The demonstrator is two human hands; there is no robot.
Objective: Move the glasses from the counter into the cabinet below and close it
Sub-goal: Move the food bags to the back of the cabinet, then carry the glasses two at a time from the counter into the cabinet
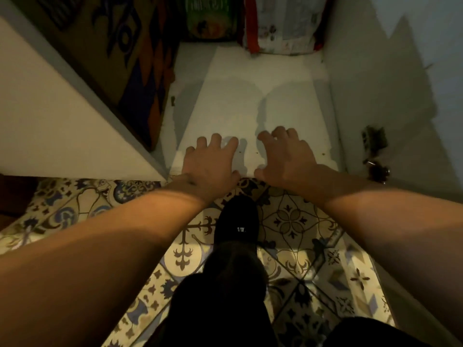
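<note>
I look down into the open cabinet (250, 71), whose white floor lies in front of me. Both my hands hover claw-like over its front edge. My left hand (211, 161) curls its fingers downward around a clear glass (231, 145), which shows only faintly between the fingertips. My right hand (285, 156) is curled the same way over a second glass (260, 156), almost wholly hidden beneath it. Soft rounded shadows fall on the cabinet floor just beyond both hands.
The left door (50, 108) and right door (400, 96) stand open; a metal hinge (374, 144) sits on the right one. Inside are a patterned cardboard box (130, 58) at left, and a green package (210, 18) and a red-and-white bag (283, 23) at the back. My black shoe (236, 221) stands on patterned tiles.
</note>
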